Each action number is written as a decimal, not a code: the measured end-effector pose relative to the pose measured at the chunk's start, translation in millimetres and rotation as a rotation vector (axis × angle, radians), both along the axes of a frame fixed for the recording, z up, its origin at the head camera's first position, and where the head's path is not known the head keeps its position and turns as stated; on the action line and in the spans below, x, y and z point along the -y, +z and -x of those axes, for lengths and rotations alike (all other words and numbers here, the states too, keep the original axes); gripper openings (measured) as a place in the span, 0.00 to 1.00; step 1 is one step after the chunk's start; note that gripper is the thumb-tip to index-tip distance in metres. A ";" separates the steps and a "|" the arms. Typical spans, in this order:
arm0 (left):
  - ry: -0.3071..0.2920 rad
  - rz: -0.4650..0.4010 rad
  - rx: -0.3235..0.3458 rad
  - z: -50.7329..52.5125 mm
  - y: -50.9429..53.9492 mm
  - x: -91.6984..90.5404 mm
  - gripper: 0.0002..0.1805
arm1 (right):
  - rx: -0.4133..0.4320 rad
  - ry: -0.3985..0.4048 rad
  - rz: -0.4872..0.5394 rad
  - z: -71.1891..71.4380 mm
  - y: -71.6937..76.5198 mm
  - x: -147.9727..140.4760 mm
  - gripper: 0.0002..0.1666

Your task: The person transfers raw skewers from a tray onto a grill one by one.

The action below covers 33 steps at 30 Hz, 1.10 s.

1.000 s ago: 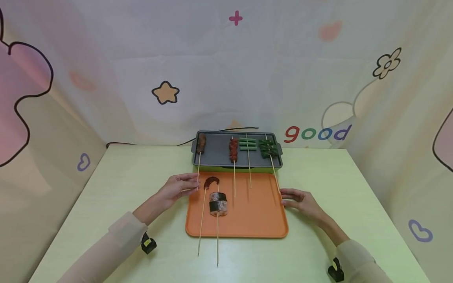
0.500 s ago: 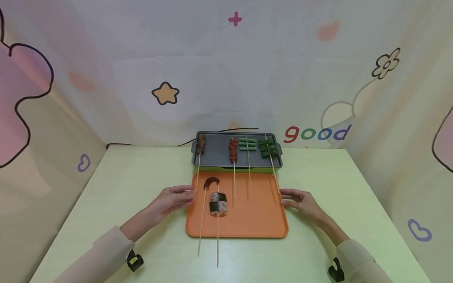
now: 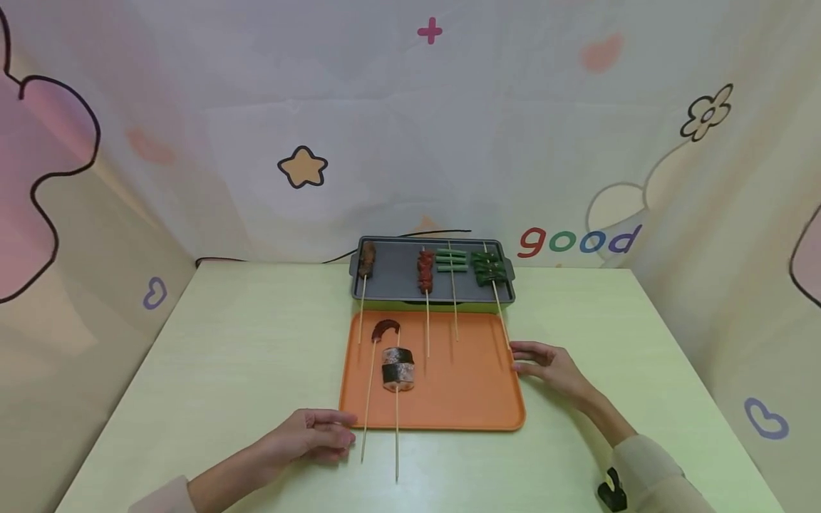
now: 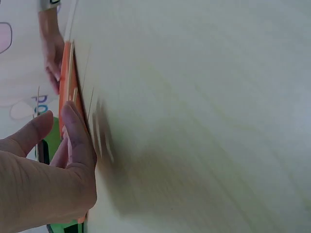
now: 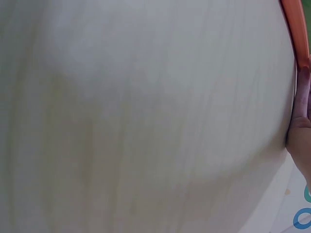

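My left hand (image 3: 314, 436) is at the front left corner of an orange tray (image 3: 462, 399), its fingers extended close to the stick of a skewer with a dark red curled piece (image 3: 385, 329). In the left wrist view, the left hand (image 4: 68, 160) has its thumb apart from the fingers and nothing between them. Beside that skewer, one with a thick black-and-white banded roll (image 3: 398, 370) lies on the tray, its stick overhanging the front edge. My right hand (image 3: 548, 367) rests with straight fingers at the tray's right edge, near the stick end of a leafy green skewer (image 3: 489, 269).
Behind the tray stands a grey grill pan (image 3: 394, 274) on a green base. On it lie a brown meat skewer (image 3: 366, 260), a red meat skewer (image 3: 425, 271) and a green stalk skewer (image 3: 452, 261), sticks pointing forward. A black cord (image 3: 340, 256) runs behind.
My left hand has let go of the brown meat skewer's stick and moved back toward me, down to the tray's front left corner. The right hand has stayed in place.
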<state>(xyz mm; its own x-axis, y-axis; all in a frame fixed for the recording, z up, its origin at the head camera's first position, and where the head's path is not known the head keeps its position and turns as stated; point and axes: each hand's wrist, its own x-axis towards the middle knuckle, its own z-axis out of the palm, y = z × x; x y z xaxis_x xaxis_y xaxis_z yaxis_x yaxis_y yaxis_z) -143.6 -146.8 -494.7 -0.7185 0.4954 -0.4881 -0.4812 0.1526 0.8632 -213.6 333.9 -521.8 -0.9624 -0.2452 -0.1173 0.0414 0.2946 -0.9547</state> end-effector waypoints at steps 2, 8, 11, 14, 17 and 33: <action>-0.004 -0.009 0.000 -4.8 -0.2 -1.4 0.29 | -0.001 -0.001 -0.003 -0.8 0.3 -1.2 0.32; 0.002 -0.016 -0.012 -9.6 -0.4 -5.2 0.31 | -0.009 0.001 0.008 -0.8 -0.1 -2.2 0.32; -0.002 -0.018 -0.007 -10.5 -0.4 -7.0 0.34 | -0.011 0.004 0.007 -0.2 -0.8 -1.3 0.32; 0.005 -0.032 0.010 -11.0 -0.4 -9.6 0.37 | -0.011 0.004 0.004 0.2 -1.6 -0.5 0.32; 0.021 -0.048 0.031 -11.5 -0.3 -13.0 0.37 | -0.009 0.003 0.010 0.5 -2.4 0.1 0.32; 0.085 -0.029 0.010 -10.9 5.1 -29.0 0.30 | -0.008 0.000 -0.009 -0.8 -2.0 -0.9 0.32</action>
<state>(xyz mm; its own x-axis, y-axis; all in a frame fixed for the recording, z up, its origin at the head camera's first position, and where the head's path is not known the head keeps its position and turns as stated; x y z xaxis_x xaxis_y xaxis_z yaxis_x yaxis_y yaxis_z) -132.7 -117.8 -489.6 -0.7538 0.4471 -0.4815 -0.4998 0.0855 0.8619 -212.8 334.7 -523.8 -0.9632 -0.2442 -0.1119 0.0337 0.3034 -0.9523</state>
